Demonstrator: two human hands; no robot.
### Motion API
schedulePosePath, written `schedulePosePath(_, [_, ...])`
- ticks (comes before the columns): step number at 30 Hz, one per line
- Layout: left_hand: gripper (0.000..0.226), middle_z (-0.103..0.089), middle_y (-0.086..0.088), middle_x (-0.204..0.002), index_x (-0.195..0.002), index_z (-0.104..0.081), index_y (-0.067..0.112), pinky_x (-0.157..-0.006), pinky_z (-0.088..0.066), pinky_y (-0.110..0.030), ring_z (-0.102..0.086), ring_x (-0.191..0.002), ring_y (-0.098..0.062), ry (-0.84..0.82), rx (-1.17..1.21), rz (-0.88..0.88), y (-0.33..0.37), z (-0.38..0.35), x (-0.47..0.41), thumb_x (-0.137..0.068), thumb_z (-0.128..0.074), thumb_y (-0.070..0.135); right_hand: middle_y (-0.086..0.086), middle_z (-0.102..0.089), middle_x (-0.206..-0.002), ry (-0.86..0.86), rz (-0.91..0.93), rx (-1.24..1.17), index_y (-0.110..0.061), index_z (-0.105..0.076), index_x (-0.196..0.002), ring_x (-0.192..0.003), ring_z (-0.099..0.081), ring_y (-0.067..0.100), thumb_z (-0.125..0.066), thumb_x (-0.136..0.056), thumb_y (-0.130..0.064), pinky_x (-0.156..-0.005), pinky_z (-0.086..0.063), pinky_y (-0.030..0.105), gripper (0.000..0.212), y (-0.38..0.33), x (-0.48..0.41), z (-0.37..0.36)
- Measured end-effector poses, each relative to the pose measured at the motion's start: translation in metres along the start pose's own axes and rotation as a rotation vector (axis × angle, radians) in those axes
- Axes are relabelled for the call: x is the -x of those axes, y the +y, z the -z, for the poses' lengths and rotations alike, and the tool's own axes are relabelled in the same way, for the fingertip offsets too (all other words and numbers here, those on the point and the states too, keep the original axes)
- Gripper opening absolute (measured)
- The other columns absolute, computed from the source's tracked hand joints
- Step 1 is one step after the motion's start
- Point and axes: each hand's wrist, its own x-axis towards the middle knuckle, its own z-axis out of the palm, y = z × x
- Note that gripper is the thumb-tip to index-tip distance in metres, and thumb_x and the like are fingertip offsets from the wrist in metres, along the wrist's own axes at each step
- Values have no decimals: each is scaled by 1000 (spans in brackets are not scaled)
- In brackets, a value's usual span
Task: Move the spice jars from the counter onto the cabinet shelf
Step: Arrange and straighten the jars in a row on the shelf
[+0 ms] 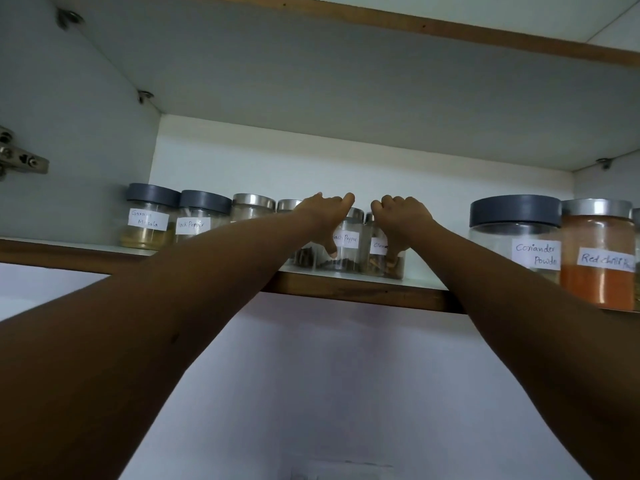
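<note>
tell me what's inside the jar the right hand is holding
Brown bark-like pieces lie at the bottom of the cinnamon jar; above them the glass looks empty. The right hand covers the jar's right side and part of its label, so the rest is hidden.

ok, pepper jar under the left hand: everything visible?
The pepper jar is clear, glass or plastic, with a silver lid and a white handwritten label. Dark contents fill only its bottom. It stands upright near the front edge of the shelf. The left hand grips it, thumb on front; the cinnamon jar, in the right hand, stands close beside.
</note>
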Motion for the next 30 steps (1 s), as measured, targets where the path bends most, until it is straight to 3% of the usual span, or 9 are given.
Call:
schedulePosePath(5, [89,-58,-13,-108,-120,-29,7,-73,-39,-32,-51,-92,-25,-1,-1,-1,1,1,-3,-59,-86,36,13,-46,-127,-3,19,-20,-7,-32,-132,-114,-49,27,-84,-59,-41,-90,-43,35,95,2,-6,-3])
schedulePosePath(10, [92,-58,-12,-120,-127,-26,5,-113,-16,-46,-53,-114,-30,0,-42,46,1,-6,-4,-64,-82,43,14,-41,-131,-2,-43,-92,-6,-30,-134,-120,-44,29,-82,-66,-28,-96,-40,40,88,-1,-4,-10])
schedulePosePath(15, [98,-8,-10,-158,-148,-1,5,-116,1,-46,2,-146,-26,57,-165,102,-2,-1,12,-84,-40,68,16,-32,-141,-1,-120,-54,-5,-27,-139,-132,-33,32,-76,-71,-37,-110,-12,59,91,-4,3,-14])
schedulePosePath(17, [83,-9,-10,-158,-149,-5,9,-116,3,-45,5,-145,-26,110,-185,148,-2,6,24,-91,-31,62,17,-28,-145,25,-165,-76,-4,-23,-142,-134,-30,34,-75,-71,-43,-111,-12,58,96,-2,5,-12])
schedulePosePath(20, [59,-27,-10,-153,-143,-31,13,-116,2,-47,-3,-146,-26,120,-208,184,-1,17,46,-95,-38,46,17,-39,-136,126,-222,-225,-4,-41,-132,-125,-40,32,-73,-76,-37,-109,-26,46,72,-3,15,0])
schedulePosePath(23, [42,-44,-8,-143,-131,-49,17,-115,-1,-49,-20,-142,-26,80,-300,173,-1,36,74,-94,-44,37,12,-52,-95,326,-261,-441,-3,-55,-82,-91,-51,27,-57,-85,-7,-73,-42,33,6,-5,38,19])
schedulePosePath(25, [31,-59,-7,-125,-115,-60,16,-115,-6,-50,-42,-128,-25,76,-359,190,-4,54,92,-93,-46,33,7,-44,-74,368,-231,-497,-5,-43,-65,-75,-45,23,-53,-82,2,-62,-37,30,21,-10,57,28])
schedulePosePath(28, [23,-68,-7,-98,-93,-65,12,-111,-21,-43,-60,-95,-23,99,-346,233,-4,81,113,-93,-47,26,5,-45,-71,445,-141,-492,-8,-45,-69,-69,-45,23,-52,-81,0,-57,-34,28,16,-9,82,37])
schedulePosePath(30, [22,-68,-8,-91,-88,-65,10,-87,-38,-33,-58,-76,-23,129,-326,242,0,96,123,-91,-47,21,5,-47,-72,480,-102,-487,-9,-46,-71,-72,-47,24,-50,-83,-4,-56,-35,30,14,-4,98,40])
